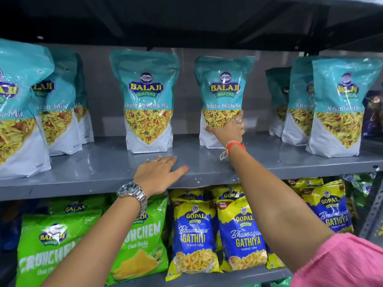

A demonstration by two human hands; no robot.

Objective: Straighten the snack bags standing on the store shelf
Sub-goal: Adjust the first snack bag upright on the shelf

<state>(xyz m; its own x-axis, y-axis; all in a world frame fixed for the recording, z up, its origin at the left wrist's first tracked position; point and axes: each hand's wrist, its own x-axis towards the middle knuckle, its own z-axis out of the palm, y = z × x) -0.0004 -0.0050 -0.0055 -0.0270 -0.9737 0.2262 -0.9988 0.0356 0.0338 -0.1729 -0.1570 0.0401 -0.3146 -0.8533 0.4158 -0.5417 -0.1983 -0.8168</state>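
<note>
Right hand (227, 129) is the grip: fingers wrapped on the lower front of the centre-right teal bag (223, 88), holding it. Bag stands on the grey shelf (103, 162), long axis vertical, top tilting slightly right, front facing out. Left hand (158, 175) flat and open on the shelf edge, just below the neighbouring bag (147, 100), touching nothing else.

On the lower shelf (238, 276) we see green Balaji Crunchem bags (51, 251) at the left, standing packed together. Beside them to the right stand blue-and-yellow Gopal Bhavnagari Gathiya bags (193, 239), in rows several deep. At the far right edge, we find a dark purple packet (374, 114), too blurred to read.
</note>
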